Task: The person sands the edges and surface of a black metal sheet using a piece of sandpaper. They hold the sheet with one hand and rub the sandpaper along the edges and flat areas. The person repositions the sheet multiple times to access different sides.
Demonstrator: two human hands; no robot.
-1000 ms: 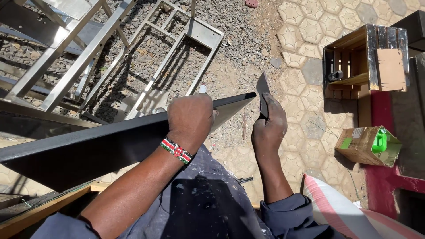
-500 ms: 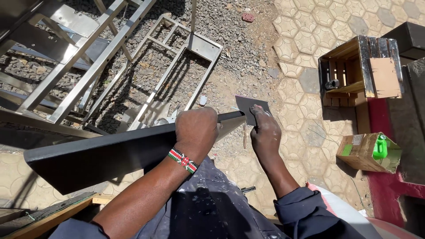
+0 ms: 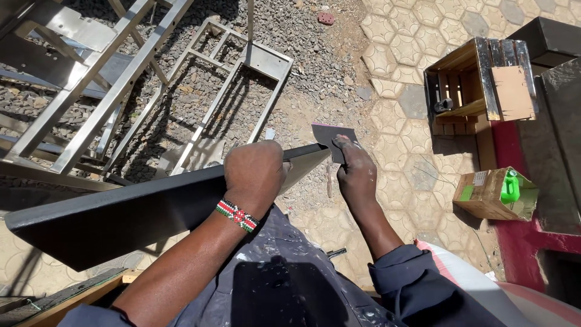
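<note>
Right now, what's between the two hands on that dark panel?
Head view: only the panel's pointed end, a short stretch of bare dark edge. Left hand grips its top; right hand presses a dark abrasive sheet at the tip.

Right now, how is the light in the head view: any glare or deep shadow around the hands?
Head view: hard sunlight, sharp shadows. Glare whitens the steel frames and the lit tip of the dark angled bar, while its near face is almost black. The left hand and right hand, with the dark sheet, are in focus. Wide-lens bending shows at the edges.
</note>
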